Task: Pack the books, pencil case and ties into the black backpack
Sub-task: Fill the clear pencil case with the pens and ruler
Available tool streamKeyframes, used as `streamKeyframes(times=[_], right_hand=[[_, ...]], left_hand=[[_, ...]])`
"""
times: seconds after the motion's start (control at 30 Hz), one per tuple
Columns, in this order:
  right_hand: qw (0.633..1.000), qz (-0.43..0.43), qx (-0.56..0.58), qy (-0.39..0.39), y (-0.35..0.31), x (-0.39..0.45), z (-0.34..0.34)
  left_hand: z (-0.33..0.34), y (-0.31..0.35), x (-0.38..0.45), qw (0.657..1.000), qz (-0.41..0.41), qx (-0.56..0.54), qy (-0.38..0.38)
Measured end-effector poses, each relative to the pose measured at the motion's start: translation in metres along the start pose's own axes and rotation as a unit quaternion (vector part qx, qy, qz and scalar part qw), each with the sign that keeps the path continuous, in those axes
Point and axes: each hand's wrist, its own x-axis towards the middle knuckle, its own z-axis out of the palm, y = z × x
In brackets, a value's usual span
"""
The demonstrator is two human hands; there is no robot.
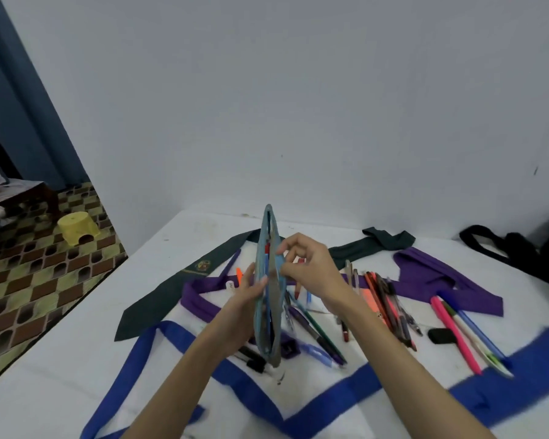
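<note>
A white surface (76,359) stands against a pale grey wall, with patterned floor tiles at 9 o'clock. At centre, a slim blue-grey fabric pencil case (269,289) is held upright above the surface, its long opening facing the camera with pens visible inside. The left hand (251,288) grips its left side; the right hand (305,267) pinches its right edge. Loose pens and pencils (384,305) lie scattered at 3 o'clock. A dark green crested tie (171,289), a purple tie (431,277) and a blue tie (159,350) lie around them. The black backpack (533,251) sits at 2 o'clock.
</note>
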Motion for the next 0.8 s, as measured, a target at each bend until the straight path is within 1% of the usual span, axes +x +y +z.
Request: streamKeyframes(times=[0.07,0.13,0.17,0.23,0.37,0.47,0.5,0.53,0.6,0.7,0.77,0.8], right_hand=[[1.000,0.008,0.018,0.012,0.001,-0.003,0.004],[0.999,0.009,0.029,0.035,0.003,0.002,0.006],[0.998,0.008,0.034,0.044,0.002,0.006,0.007],[0.998,0.010,0.048,0.049,0.001,0.016,0.012],[0.994,0.037,0.078,0.062,-0.004,0.041,0.039],[0.985,0.063,0.133,0.092,-0.002,0.060,0.065],[0.982,0.076,0.134,0.106,0.002,0.066,0.072],[0.982,0.090,0.114,0.120,0.008,0.073,0.080],[0.984,0.120,0.023,0.131,0.024,0.085,0.096],[0.974,0.142,-0.158,0.081,0.045,0.098,0.116],[0.954,0.151,-0.255,0.039,0.051,0.105,0.130],[0.936,0.158,-0.313,0.024,0.053,0.109,0.136]], left_hand=[[0.001,-0.003,-0.005,1.000,0.002,0.002,0.027],[-0.008,-0.001,-0.008,0.997,-0.003,-0.034,0.066],[-0.018,0.002,-0.010,0.994,0.002,-0.052,0.093],[-0.039,0.012,-0.011,0.989,0.033,-0.080,0.120],[-0.079,0.039,-0.006,0.986,0.048,-0.074,0.144],[-0.104,0.052,0.001,0.987,0.042,-0.039,0.153],[-0.111,0.054,0.003,0.986,0.037,-0.032,0.157],[-0.118,0.056,0.005,0.988,0.029,-0.031,0.151],[-0.128,0.058,0.009,0.990,0.013,-0.031,0.137],[-0.141,0.057,0.016,0.991,0.027,0.017,0.127],[-0.149,0.058,0.021,0.990,0.047,0.045,0.123],[-0.153,0.059,0.026,0.990,0.054,0.054,0.117]])
